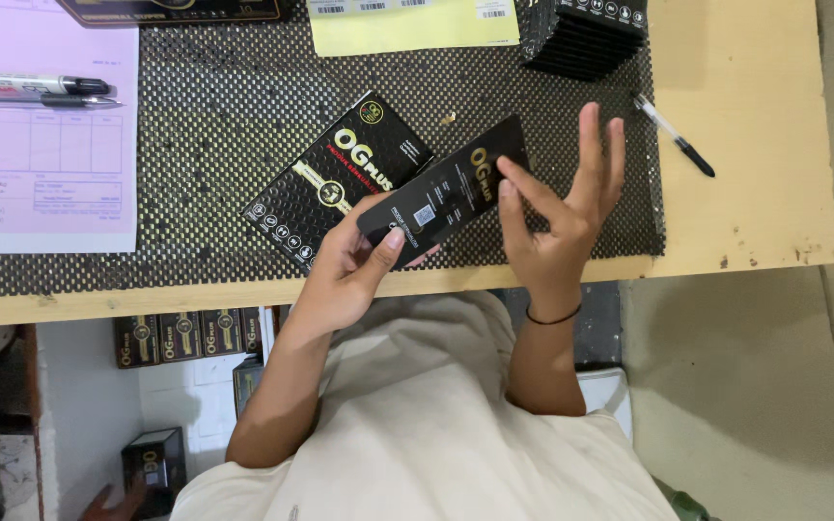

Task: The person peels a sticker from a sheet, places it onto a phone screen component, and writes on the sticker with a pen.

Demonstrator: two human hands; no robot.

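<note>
- On the wooden table (745,222), a black mesh mat (195,145) covers most of the top; its bumpy weave looks grippy, so I work above it, where a dropped piece should not slide.
- Beside the mat lies a pink form (45,145) with two pens (36,92); a yellow sheet (407,24) and a stack of black boxes (586,34) sit at the far edge, and a white pen (673,135) lies on bare wood.
- Flat on the mat rests a black printed carton (335,178), rectangular, glossy, with gold lettering.
- Above it I hold a slim black sleeve (446,188), tilted, thin and stiff like card.
- My left hand (354,265) grasps the sleeve's near end, thumb on top; I judge a light pinch at the edges avoids bending it.
- My right hand (562,207) is spread open, only fingertips touching the sleeve's far end to steady it.
</note>
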